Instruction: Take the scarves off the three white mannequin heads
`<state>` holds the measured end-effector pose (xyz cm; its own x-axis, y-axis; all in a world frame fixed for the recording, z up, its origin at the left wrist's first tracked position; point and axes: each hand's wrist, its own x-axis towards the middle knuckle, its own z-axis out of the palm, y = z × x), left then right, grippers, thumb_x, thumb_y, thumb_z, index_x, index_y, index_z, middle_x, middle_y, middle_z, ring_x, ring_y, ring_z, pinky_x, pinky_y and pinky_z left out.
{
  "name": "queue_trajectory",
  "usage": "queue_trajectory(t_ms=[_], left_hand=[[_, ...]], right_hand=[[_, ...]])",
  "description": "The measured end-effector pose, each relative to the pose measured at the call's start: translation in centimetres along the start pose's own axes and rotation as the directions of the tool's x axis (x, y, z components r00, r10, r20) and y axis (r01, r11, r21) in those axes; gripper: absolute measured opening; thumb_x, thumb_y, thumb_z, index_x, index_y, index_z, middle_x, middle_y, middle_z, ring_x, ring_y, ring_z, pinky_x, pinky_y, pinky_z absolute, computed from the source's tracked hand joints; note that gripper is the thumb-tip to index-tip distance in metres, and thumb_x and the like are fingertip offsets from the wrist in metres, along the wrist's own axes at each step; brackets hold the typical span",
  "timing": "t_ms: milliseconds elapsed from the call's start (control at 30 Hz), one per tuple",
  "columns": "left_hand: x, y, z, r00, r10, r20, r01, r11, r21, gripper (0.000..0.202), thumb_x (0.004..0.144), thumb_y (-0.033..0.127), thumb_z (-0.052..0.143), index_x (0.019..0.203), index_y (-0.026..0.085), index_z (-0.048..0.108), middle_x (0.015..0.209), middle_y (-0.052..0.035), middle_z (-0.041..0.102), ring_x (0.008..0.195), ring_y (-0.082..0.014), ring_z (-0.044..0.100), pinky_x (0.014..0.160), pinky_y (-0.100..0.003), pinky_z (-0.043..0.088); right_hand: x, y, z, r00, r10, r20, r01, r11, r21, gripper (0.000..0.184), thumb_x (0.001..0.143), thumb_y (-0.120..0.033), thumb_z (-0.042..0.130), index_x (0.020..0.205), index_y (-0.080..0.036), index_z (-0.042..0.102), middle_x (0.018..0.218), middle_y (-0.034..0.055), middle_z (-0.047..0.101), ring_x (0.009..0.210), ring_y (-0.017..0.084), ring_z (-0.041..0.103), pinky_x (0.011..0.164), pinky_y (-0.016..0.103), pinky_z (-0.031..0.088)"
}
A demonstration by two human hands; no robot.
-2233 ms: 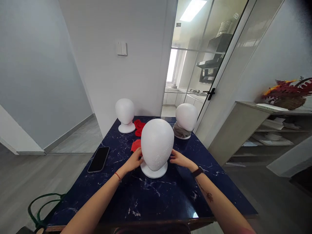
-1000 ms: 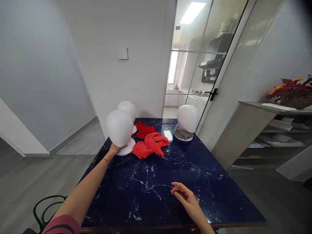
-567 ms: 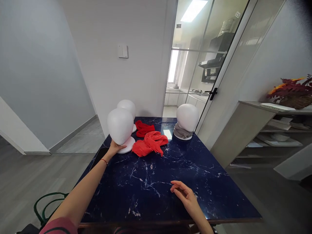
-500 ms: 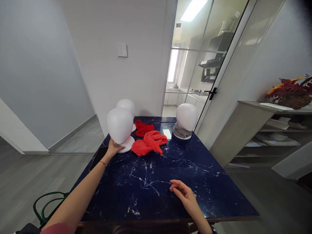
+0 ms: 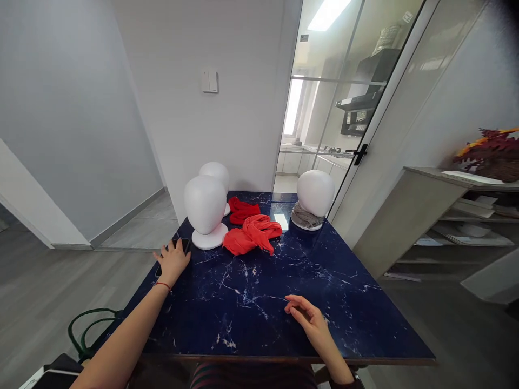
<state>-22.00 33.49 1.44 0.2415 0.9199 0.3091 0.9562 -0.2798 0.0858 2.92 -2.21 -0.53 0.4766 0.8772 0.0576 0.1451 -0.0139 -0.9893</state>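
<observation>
My left hand (image 5: pixel 172 262), fingers spread, lies over a black phone (image 5: pixel 185 246) at the table's left edge and covers much of it. Whether it presses on the phone I cannot tell. Close by on the right stands a white foam mannequin head (image 5: pixel 205 204) on a round base, with a second white head (image 5: pixel 214 172) partly hidden behind it. A bright red cloth (image 5: pixel 251 235) and a darker red cloth (image 5: pixel 242 210) lie crumpled beside them. Over the front of the table, my right hand (image 5: pixel 310 316) holds nothing, its fingers loosely bent and apart.
The dark blue marbled table (image 5: pixel 259 292) stands against a wall. At its back right is another white head (image 5: pixel 315 193) with a grey-brown cloth (image 5: pixel 306 216) around its neck. A glass door (image 5: pixel 324 108) and a shelf unit (image 5: pixel 446 216) stand beyond. Green bag handles (image 5: pixel 87 319) show at lower left.
My left hand has let go of the nearer mannequin head's base and moved left onto the phone. The right hand has hardly moved. The view has shifted slightly.
</observation>
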Motion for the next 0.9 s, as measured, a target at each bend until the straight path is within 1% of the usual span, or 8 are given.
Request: queue_trajectory(t_ms=[100,200,400,633,700,767,833,900], left_hand=[[0.3,-0.6,-0.1,0.995,-0.069,0.076,0.071,0.997,-0.015,0.06,0.086,0.049,0.041,0.135,0.014,0.043,0.124,-0.0242,0.051,0.114,-0.0428,0.047,0.088,-0.054,0.039],[0.5,-1.2,-0.3,0.99,-0.057,0.128,0.061,0.998,-0.022,0.063,0.086,0.052,0.037,0.137,0.014,0.041,0.118,-0.0248,0.052,0.11,-0.041,0.05,0.082,-0.047,0.042],[0.9,-2.1,-0.6,0.985,-0.054,0.164,0.06,0.998,-0.03,0.063,0.084,0.051,0.04,0.137,0.016,0.041,0.115,-0.0224,0.055,0.107,-0.0402,0.052,0.082,-0.048,0.043],[1.2,-3.6,-0.1,0.984,-0.023,0.174,0.032,0.998,-0.049,0.067,0.084,0.052,0.04,0.14,0.015,0.039,0.125,-0.0236,0.052,0.113,-0.0405,0.049,0.087,-0.05,0.041],[1.0,-3.5,0.2,0.988,-0.032,0.148,0.038,0.999,-0.037,0.064,0.085,0.049,0.041,0.139,0.014,0.041,0.127,-0.0238,0.051,0.117,-0.0408,0.046,0.089,-0.052,0.04],[0.6,-2.7,0.5,0.998,-0.025,0.06,0.025,1.0,-0.003,0.061,0.085,0.046,0.043,0.137,0.013,0.044,0.134,-0.0247,0.046,0.125,-0.0418,0.038,0.096,-0.056,0.034],[0.3,-1.3,0.9,0.999,0.03,-0.035,-0.029,1.0,0.01,0.061,0.085,0.044,0.046,0.136,0.01,0.044,0.139,-0.0252,0.04,0.131,-0.0415,0.031,0.101,-0.057,0.028],[0.1,0.6,1.4,0.991,0.11,-0.074,-0.112,0.993,-0.023,0.063,0.084,0.044,0.048,0.136,0.008,0.044,0.14,-0.0255,0.04,0.132,-0.04,0.03,0.104,-0.054,0.028]], right_hand=[[0.0,0.2,0.0,1.0,-0.001,-0.004,0.001,1.0,0.003,0.034,0.085,-0.048,0.058,0.105,-0.022,0.066,0.088,0.006,0.067,0.087,0.021,0.063,0.084,0.033,0.049],[0.0,0.4,-0.1,1.0,0.004,-0.003,-0.004,1.0,-0.005,0.033,0.085,-0.046,0.058,0.105,-0.022,0.066,0.087,0.0057,0.067,0.087,0.021,0.063,0.084,0.033,0.048],[-0.1,0.1,0.0,1.0,0.015,-0.013,-0.015,1.0,0.0,0.034,0.084,-0.047,0.058,0.104,-0.021,0.066,0.086,0.006,0.066,0.086,0.022,0.062,0.085,0.035,0.047],[-0.1,0.2,-0.1,1.0,0.014,-0.009,-0.014,1.0,0.014,0.034,0.084,-0.047,0.059,0.104,-0.021,0.066,0.086,0.0061,0.067,0.086,0.022,0.062,0.084,0.033,0.047],[-0.1,0.4,-0.1,1.0,0.01,-0.001,-0.01,1.0,0.018,0.034,0.085,-0.047,0.058,0.105,-0.022,0.066,0.088,0.0062,0.067,0.087,0.022,0.062,0.084,0.033,0.047],[-0.1,0.6,-0.1,1.0,0.004,0.001,-0.004,1.0,0.023,0.034,0.085,-0.047,0.058,0.105,-0.022,0.066,0.088,0.0063,0.067,0.087,0.021,0.062,0.084,0.033,0.047],[0.0,0.6,0.0,1.0,0.003,0.001,-0.003,0.999,0.033,0.033,0.085,-0.047,0.059,0.105,-0.022,0.066,0.088,0.0062,0.067,0.087,0.021,0.062,0.084,0.033,0.047],[0.3,0.5,0.1,1.0,0.009,0.002,-0.009,0.998,0.055,0.033,0.084,-0.047,0.06,0.104,-0.021,0.066,0.086,0.0058,0.067,0.086,0.021,0.063,0.084,0.034,0.047]])
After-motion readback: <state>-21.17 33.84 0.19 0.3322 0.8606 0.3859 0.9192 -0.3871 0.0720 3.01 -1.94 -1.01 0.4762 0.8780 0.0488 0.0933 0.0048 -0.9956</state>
